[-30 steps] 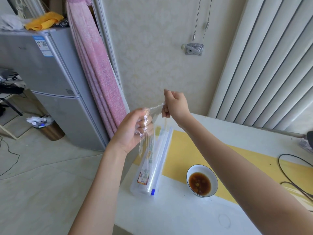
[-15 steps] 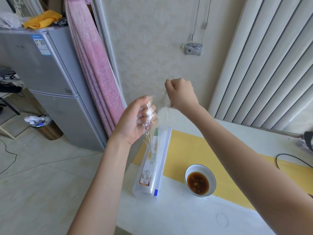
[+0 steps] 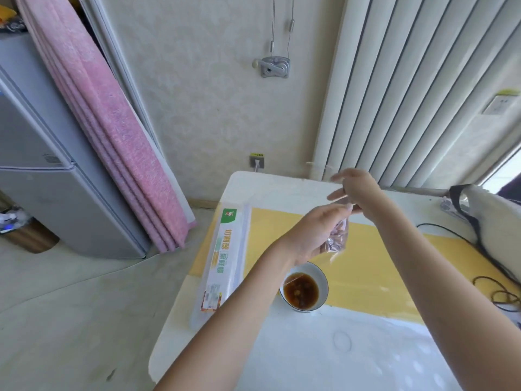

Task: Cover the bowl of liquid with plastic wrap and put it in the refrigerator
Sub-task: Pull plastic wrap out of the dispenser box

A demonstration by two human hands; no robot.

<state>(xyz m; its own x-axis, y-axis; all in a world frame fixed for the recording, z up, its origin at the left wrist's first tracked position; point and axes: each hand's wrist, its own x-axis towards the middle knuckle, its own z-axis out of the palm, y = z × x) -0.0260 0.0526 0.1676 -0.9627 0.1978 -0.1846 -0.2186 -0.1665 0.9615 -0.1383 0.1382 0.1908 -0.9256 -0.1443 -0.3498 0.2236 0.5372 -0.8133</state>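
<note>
A white bowl [image 3: 324, 280] of dark brown liquid stands on the table, partly behind my left forearm. My left hand [image 3: 313, 235] is raised above it, shut on a crumpled piece of clear plastic wrap [image 3: 337, 238] that hangs down toward the bowl. Just behind and to the right, my right hand [image 3: 358, 190] pinches the upper edge of the same wrap with its other fingers spread. The plastic wrap dispenser box [image 3: 225, 261] lies along the table's left edge. The grey refrigerator [image 3: 50, 170] stands at far left with its doors shut.
The white table [image 3: 324, 356] carries a yellow mat [image 3: 375, 266]. A black cable [image 3: 496, 292] and a white bag [image 3: 490, 227] lie at the right. A pink folded mat [image 3: 110, 131] leans against the wall beside the refrigerator. A bin [image 3: 19, 232] sits on the floor.
Both hands have moved right and down with the wrap, from above the dispenser box to above the bowl. The wrap is now free of the box. The view has swung right.
</note>
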